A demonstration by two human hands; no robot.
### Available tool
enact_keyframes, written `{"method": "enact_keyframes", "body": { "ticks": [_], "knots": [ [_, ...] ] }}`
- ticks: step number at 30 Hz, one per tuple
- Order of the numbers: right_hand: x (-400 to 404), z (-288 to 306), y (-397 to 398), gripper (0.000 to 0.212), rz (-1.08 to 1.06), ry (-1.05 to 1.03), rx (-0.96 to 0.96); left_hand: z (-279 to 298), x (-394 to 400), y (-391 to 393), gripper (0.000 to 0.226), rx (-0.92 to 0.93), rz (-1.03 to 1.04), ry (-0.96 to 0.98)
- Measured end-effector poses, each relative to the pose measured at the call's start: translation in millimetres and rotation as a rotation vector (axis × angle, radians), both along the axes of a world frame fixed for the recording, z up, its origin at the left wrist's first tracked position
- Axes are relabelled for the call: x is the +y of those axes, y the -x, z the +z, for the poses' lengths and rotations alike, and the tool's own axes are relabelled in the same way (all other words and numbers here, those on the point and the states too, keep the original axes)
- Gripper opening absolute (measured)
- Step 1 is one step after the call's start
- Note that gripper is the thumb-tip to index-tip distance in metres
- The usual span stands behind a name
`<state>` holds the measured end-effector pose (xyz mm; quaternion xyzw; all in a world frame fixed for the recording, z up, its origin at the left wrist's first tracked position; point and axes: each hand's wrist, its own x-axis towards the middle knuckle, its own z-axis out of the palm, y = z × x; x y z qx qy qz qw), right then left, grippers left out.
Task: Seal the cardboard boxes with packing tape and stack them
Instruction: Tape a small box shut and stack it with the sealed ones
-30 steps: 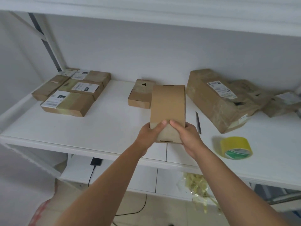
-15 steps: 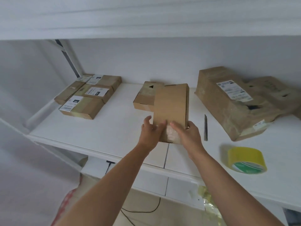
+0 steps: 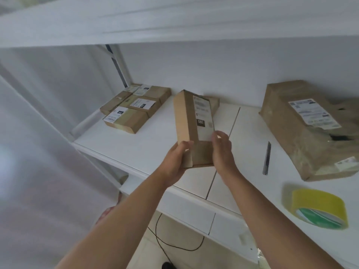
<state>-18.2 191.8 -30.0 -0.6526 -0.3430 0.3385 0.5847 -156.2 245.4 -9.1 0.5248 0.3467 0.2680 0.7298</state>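
Head camera, looking down past two bare forearms that reach forward and converge over a white shelf [image 3: 136, 144]. The left hand [image 3: 175, 162] grips the near left corner of a small cardboard box [image 3: 191, 129], fingers curled round its side. The right hand [image 3: 222, 152] holds the near right edge, its fingers bent against the top face, slightly blurred. The box is lifted above the shelf, its long axis running away from the person, far end raised and tilted slightly left. A white label [image 3: 204, 117] faces up on its top. To the left at the back, near the wall, lies a stack of flat boxes [image 3: 134, 107]. To the right sits a large crumpled parcel [image 3: 310, 131], with a knife [image 3: 266, 159] lying between it and the hands. A yellow tape roll [image 3: 320, 208] rests near the front right edge.
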Motion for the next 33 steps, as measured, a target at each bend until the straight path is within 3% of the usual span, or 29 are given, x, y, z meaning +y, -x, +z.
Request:
{"method": "enact_keyframes", "body": {
  "ticks": [4, 8, 14, 17, 21, 26, 33],
  "knots": [
    [14.8, 1.5, 6.7, 0.066, -0.004, 0.220, -0.119, 6.6, 2.9, 3.6, 0.057, 0.050, 0.137, -0.006],
    [21.3, -1.6, 23.9, 0.061, -0.132, 0.290, -0.288, 4.7, 8.1, 1.3, 0.045, 0.353, 0.335, -0.187],
    [57.1, -0.6, 73.3, 0.051, -0.069, 0.292, -0.447, -13.2, 58.3, 44.0, 0.051, 0.458, 0.399, -0.301],
    [90.2, -2.5, 104.6, 0.047, 0.019, 0.255, -0.372, -18.3, 103.0, 91.2, 0.051, 0.390, 0.368, -0.289],
    [152.0, -4.2, 171.4, 0.037, 0.050, 0.211, -0.044, -29.0, 169.6, 162.7, 0.057, 0.295, 0.353, -0.167],
    [220.8, -10.2, 253.7, 0.035, 0.023, 0.229, -0.034, -31.5, 239.2, 240.1, 0.065, 0.286, 0.284, -0.077],
    [254.6, -11.7, 281.9, 0.037, 0.025, 0.302, -0.029, -39.3, 280.6, 274.1, 0.077, 0.343, 0.178, -0.018]
  ]
}}
